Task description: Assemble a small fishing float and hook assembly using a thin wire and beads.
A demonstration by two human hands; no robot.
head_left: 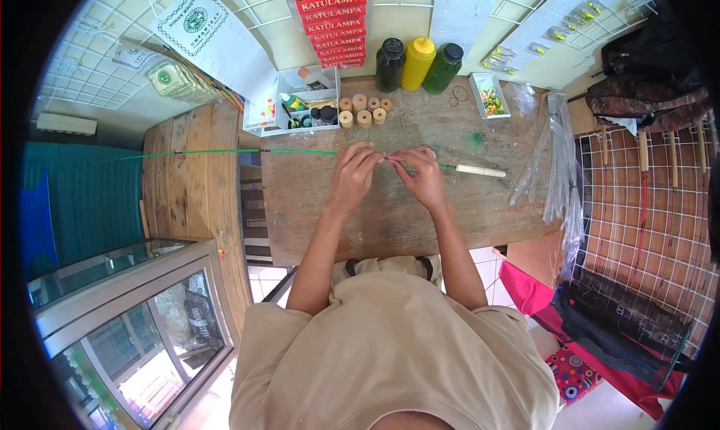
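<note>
A thin green fishing rod (296, 152) lies crosswise over the wooden table, its tip reaching past the left edge. Its pale handle (480, 171) points right. My left hand (351, 178) closes around the middle of the rod, thumb and fingers pressed together. Close beside it, my right hand (422, 178) pinches at the same stretch of rod, the fingertips of both hands nearly meeting. Something small and light shows between the fingertips, too small to name. Dark bands mark the rod farther left.
Behind my hands stand a white divided organizer (319, 120), several wooden spools (364, 118) and squeeze bottles, one yellow (418, 64). Rubber bands (409, 124) lie nearby. At right are a white box (489, 96) of colourful small pieces, clear plastic sleeves (556, 160) and a wire rack (637, 227).
</note>
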